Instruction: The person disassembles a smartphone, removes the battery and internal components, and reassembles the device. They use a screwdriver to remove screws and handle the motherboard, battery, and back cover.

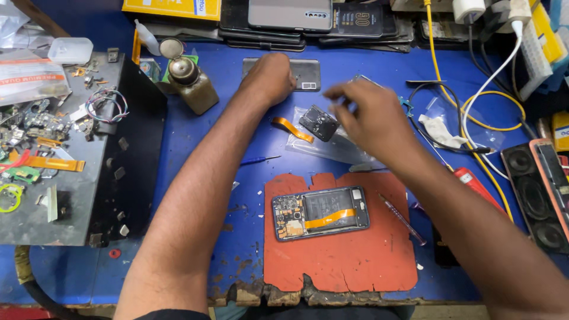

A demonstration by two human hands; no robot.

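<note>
An opened phone (320, 213) with its back off lies on a worn red mat (344, 255), an orange flex cable across its battery. My left hand (269, 78) reaches far forward and rests on a grey phone back cover (308, 74) at the rear of the blue table. My right hand (370, 112) hovers above a clear plastic bag (332, 145), fingers pinched together; whether anything sits between them is too small to tell. A small black camera-frame part (319, 122) and a loose orange flex strip (291, 128) lie just left of that hand.
A grey tray (53, 195) of parts and scrap boards fills the left. A brass solvent bottle (189, 83) stands behind it. A blue screwdriver (261, 159) and another tool (402, 219) lie by the mat. Yellow and white cables (474, 106), a red-handled tool (474, 184), a speaker (542, 195) and stacked phones (296, 18) crowd the right and rear.
</note>
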